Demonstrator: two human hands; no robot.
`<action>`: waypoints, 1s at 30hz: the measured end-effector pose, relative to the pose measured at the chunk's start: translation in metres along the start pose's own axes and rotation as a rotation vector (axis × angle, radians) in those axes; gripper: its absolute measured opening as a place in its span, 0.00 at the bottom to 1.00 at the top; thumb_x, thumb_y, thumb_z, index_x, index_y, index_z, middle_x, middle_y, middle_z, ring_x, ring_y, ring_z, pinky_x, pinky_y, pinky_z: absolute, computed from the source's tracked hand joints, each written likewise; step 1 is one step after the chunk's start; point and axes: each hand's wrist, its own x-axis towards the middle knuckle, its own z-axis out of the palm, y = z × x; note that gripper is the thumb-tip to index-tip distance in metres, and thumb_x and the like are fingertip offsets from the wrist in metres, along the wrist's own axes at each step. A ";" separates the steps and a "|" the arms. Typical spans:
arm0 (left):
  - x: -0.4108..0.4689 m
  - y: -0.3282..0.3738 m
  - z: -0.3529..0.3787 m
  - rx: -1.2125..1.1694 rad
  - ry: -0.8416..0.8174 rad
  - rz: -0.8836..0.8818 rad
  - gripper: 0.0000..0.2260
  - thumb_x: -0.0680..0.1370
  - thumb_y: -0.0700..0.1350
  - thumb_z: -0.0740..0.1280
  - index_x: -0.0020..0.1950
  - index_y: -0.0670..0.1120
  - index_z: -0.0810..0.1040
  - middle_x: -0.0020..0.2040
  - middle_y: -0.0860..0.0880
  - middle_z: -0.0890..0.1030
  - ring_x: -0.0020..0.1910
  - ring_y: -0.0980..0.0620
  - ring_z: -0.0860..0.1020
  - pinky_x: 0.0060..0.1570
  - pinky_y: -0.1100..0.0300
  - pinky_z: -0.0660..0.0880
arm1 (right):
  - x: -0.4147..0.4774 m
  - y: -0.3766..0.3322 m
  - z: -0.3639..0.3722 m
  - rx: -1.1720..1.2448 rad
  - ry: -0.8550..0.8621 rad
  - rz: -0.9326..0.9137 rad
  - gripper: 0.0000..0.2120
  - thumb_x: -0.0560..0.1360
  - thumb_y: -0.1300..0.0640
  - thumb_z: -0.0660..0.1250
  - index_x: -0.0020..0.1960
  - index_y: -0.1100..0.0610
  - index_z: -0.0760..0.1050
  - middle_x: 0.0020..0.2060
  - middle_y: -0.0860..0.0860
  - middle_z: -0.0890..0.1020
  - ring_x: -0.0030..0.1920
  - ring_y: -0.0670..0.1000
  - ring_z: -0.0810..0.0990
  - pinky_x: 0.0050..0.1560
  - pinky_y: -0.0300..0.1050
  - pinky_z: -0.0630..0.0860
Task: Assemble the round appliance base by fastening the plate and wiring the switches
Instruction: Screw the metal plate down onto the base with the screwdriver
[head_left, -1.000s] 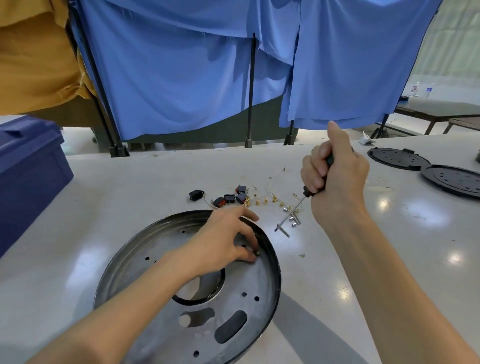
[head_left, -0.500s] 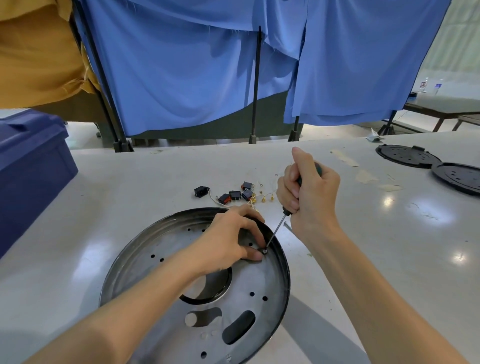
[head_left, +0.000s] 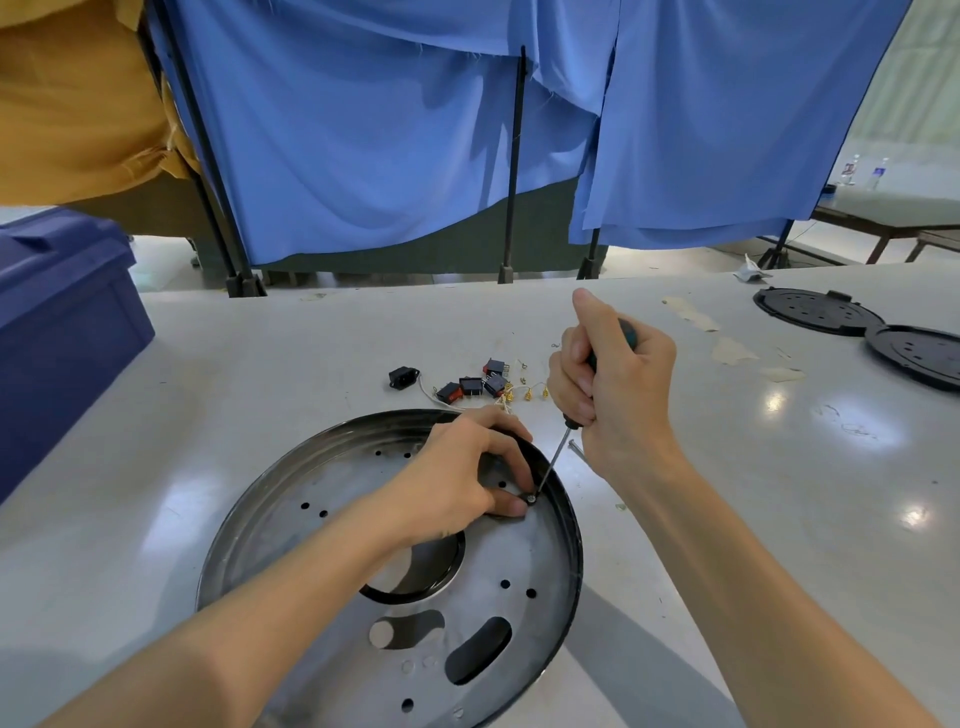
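Change: screwdriver (head_left: 553, 464) tip, earlier over tabletop (head_left: 260, 374), now on screw (head_left: 531, 498) near right rim of base (head_left: 311, 499), lower centre; left hand (head_left: 457, 467) pinches screw, right hand (head_left: 618, 400) grips handle (head_left: 630, 332). Probably seated; fastening starts.

Blue curtains (head_left: 389, 130) hang on black poles (head_left: 514, 156) behind the glossy white table (head_left: 260, 364), mustard cloth (head_left: 67, 93) bunches at the left above a dark blue bin (head_left: 62, 322), and far right stand what look like two bottles (head_left: 879, 174).
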 end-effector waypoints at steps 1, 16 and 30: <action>0.000 0.000 0.000 -0.001 0.000 -0.002 0.07 0.67 0.40 0.79 0.41 0.48 0.84 0.60 0.57 0.75 0.62 0.57 0.71 0.60 0.72 0.62 | 0.000 0.000 0.000 0.003 0.001 0.003 0.25 0.81 0.57 0.62 0.25 0.57 0.65 0.18 0.50 0.61 0.16 0.48 0.58 0.23 0.32 0.57; 0.001 0.000 0.000 -0.015 0.007 -0.016 0.07 0.67 0.38 0.79 0.41 0.46 0.85 0.60 0.57 0.75 0.63 0.58 0.70 0.59 0.73 0.61 | 0.002 0.000 -0.001 0.029 0.025 0.014 0.24 0.79 0.56 0.63 0.25 0.58 0.65 0.18 0.49 0.62 0.16 0.47 0.58 0.23 0.33 0.57; -0.002 0.007 -0.003 -0.094 0.019 -0.048 0.09 0.66 0.37 0.80 0.43 0.45 0.85 0.60 0.57 0.77 0.63 0.58 0.72 0.67 0.62 0.64 | -0.006 -0.002 0.014 -0.028 -0.077 0.049 0.27 0.79 0.45 0.61 0.25 0.58 0.67 0.18 0.50 0.61 0.17 0.49 0.58 0.22 0.34 0.58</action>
